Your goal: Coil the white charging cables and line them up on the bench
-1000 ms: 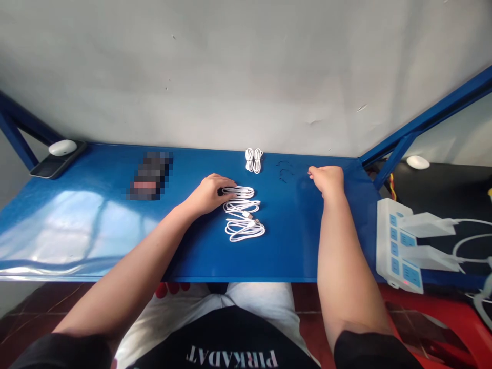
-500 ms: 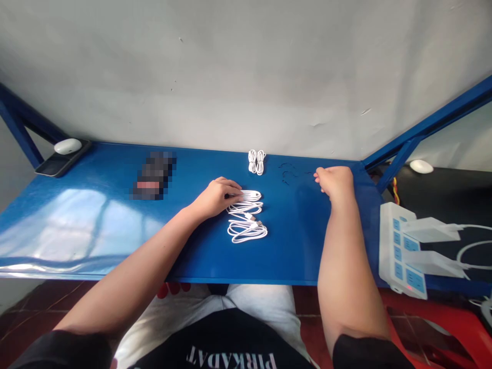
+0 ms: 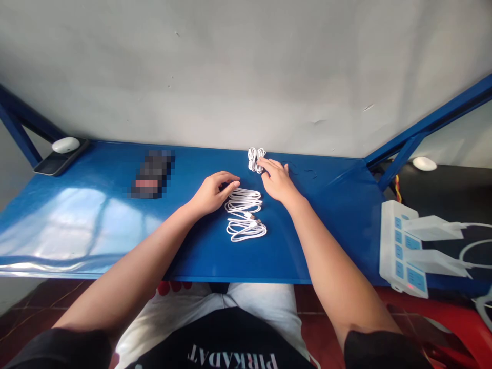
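Note:
Several loose white cable coils (image 3: pixel 245 214) lie in a row at the middle of the blue table (image 3: pixel 92 215). My left hand (image 3: pixel 212 191) rests beside the farthest coil, fingers curled with the tips at its left end, holding nothing that I can see. My right hand (image 3: pixel 277 179) lies flat with fingers stretched out, its fingertips touching a small bundled white cable (image 3: pixel 255 158) near the wall. Some thin dark ties (image 3: pixel 307 172) lie on the table right of that hand.
A pixelated dark object (image 3: pixel 151 173) sits left of centre. A black tray with a white oval object (image 3: pixel 65 145) is at the far left corner. A white power strip (image 3: pixel 403 248) with plugged chargers lies at the right, beyond the blue frame bar.
My right hand has moved left from the table's right end and opened, reaching the small bundled cable. My left hand has stayed by the top coil.

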Demonstrator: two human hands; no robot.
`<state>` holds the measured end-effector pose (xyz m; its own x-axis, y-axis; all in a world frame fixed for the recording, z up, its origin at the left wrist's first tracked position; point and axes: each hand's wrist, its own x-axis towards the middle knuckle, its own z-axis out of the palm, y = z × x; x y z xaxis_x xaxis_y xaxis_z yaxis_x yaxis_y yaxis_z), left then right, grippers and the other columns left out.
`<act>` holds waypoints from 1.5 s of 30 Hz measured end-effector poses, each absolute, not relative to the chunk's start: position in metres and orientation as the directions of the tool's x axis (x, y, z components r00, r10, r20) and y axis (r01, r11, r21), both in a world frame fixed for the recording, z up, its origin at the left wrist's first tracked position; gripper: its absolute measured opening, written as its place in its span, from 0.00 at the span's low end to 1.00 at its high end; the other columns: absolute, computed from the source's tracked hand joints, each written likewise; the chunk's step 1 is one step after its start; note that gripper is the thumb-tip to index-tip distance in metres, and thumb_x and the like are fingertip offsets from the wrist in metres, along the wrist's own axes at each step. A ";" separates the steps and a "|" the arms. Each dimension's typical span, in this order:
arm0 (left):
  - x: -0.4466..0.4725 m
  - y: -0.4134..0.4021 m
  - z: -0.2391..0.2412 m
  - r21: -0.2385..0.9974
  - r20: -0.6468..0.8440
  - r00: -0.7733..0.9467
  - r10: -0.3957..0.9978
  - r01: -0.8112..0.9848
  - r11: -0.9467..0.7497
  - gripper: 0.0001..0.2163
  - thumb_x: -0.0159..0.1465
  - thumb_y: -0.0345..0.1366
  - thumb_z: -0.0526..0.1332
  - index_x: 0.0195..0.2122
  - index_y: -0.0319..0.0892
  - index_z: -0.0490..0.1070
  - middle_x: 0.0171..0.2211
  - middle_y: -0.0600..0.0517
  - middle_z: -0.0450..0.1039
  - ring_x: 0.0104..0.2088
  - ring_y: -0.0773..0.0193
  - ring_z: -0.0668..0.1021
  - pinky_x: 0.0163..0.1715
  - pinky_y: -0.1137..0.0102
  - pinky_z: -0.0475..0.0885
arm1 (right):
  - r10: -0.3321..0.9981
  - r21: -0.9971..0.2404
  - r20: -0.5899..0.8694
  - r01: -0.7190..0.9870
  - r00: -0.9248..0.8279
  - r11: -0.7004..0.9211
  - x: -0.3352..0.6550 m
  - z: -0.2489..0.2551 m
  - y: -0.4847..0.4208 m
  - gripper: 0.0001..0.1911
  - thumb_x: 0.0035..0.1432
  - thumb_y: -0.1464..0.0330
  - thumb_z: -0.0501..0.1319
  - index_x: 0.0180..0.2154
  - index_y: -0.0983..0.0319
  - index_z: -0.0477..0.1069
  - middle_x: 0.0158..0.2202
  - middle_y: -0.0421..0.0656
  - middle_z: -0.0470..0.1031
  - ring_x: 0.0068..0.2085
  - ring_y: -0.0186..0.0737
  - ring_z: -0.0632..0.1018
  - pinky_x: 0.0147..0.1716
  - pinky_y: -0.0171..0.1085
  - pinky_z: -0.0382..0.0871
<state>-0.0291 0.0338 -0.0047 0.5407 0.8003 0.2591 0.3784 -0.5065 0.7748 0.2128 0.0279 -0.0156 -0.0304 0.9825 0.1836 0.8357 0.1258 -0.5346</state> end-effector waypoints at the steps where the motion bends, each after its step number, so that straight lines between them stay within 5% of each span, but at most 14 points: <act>1: -0.029 0.034 -0.004 0.778 0.255 0.534 0.806 0.382 -0.499 0.19 0.71 0.50 0.55 0.47 0.41 0.78 0.50 0.44 0.79 0.48 0.57 0.80 0.41 0.66 0.73 | 0.980 -0.539 0.201 0.834 -0.009 0.118 0.212 -0.013 0.027 0.23 0.65 0.72 0.49 0.55 0.56 0.74 0.65 0.44 0.71 0.66 0.55 0.67 0.66 0.71 0.41; 5: -0.028 0.033 -0.003 0.785 0.238 0.513 0.825 0.399 -0.474 0.20 0.72 0.50 0.54 0.46 0.42 0.78 0.49 0.44 0.79 0.48 0.56 0.79 0.42 0.65 0.74 | 0.957 -0.583 0.278 0.806 0.081 0.101 0.209 -0.005 0.025 0.13 0.65 0.63 0.57 0.35 0.60 0.78 0.46 0.49 0.82 0.47 0.50 0.79 0.57 0.54 0.66; 8: -0.028 0.033 -0.002 0.787 0.234 0.504 0.831 0.404 -0.467 0.19 0.71 0.50 0.54 0.46 0.42 0.78 0.49 0.44 0.79 0.47 0.56 0.79 0.42 0.65 0.74 | 0.940 -0.649 0.305 0.755 0.151 0.089 0.210 -0.007 0.025 0.09 0.61 0.63 0.63 0.37 0.61 0.78 0.42 0.49 0.80 0.39 0.45 0.80 0.46 0.45 0.73; 14: -0.026 0.031 -0.006 0.782 0.246 0.519 0.819 0.394 -0.484 0.17 0.71 0.48 0.56 0.44 0.42 0.79 0.48 0.45 0.79 0.46 0.57 0.79 0.45 0.64 0.73 | 0.936 -0.794 0.219 0.607 0.274 0.008 0.209 -0.019 0.029 0.21 0.54 0.67 0.68 0.50 0.62 0.74 0.51 0.50 0.78 0.35 0.39 0.81 0.42 0.43 0.78; 20: -0.024 0.031 -0.007 0.766 0.250 0.515 0.820 0.413 -0.493 0.17 0.71 0.47 0.56 0.46 0.42 0.79 0.48 0.44 0.79 0.47 0.56 0.79 0.45 0.64 0.73 | 0.943 -0.889 0.173 0.456 0.286 0.025 0.195 -0.023 0.035 0.25 0.46 0.65 0.75 0.47 0.63 0.75 0.49 0.50 0.80 0.36 0.41 0.82 0.41 0.42 0.79; 27: -0.019 0.041 -0.013 0.627 0.355 0.612 0.707 0.405 -0.665 0.18 0.74 0.40 0.50 0.59 0.45 0.73 0.61 0.46 0.73 0.60 0.53 0.73 0.61 0.54 0.65 | 0.936 -0.936 0.108 0.351 0.336 -0.018 0.205 -0.025 0.038 0.27 0.38 0.64 0.77 0.41 0.64 0.75 0.42 0.48 0.81 0.36 0.42 0.81 0.41 0.43 0.78; 36: 0.007 0.063 -0.004 0.436 0.293 0.633 0.717 0.579 -0.689 0.15 0.71 0.40 0.56 0.53 0.47 0.79 0.58 0.47 0.74 0.54 0.52 0.76 0.57 0.56 0.69 | 0.912 -0.931 0.072 0.355 0.403 -0.084 0.222 -0.020 0.035 0.24 0.36 0.65 0.76 0.39 0.64 0.77 0.40 0.48 0.80 0.36 0.45 0.81 0.42 0.46 0.77; 41: 0.029 0.088 -0.003 0.459 0.233 0.645 0.728 0.587 -0.667 0.12 0.65 0.40 0.63 0.46 0.44 0.82 0.50 0.45 0.77 0.46 0.55 0.80 0.46 0.64 0.74 | 0.917 -0.931 0.057 0.353 0.394 -0.094 0.221 -0.021 0.032 0.24 0.37 0.66 0.75 0.39 0.63 0.77 0.40 0.47 0.80 0.35 0.45 0.81 0.41 0.47 0.77; 45: 0.030 0.099 -0.002 0.462 0.226 0.625 0.748 0.607 -0.647 0.12 0.66 0.38 0.61 0.45 0.44 0.81 0.50 0.46 0.78 0.45 0.57 0.80 0.46 0.66 0.73 | 0.920 -0.933 0.077 0.354 0.383 -0.069 0.220 -0.022 0.032 0.23 0.38 0.66 0.75 0.39 0.63 0.76 0.40 0.48 0.80 0.34 0.44 0.81 0.41 0.47 0.78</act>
<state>0.0299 0.0990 -0.0025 0.6246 0.7476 0.2260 0.6069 -0.6467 0.4620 0.2200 0.0322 -0.0224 0.3831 0.9205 0.0770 0.3542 -0.0694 -0.9326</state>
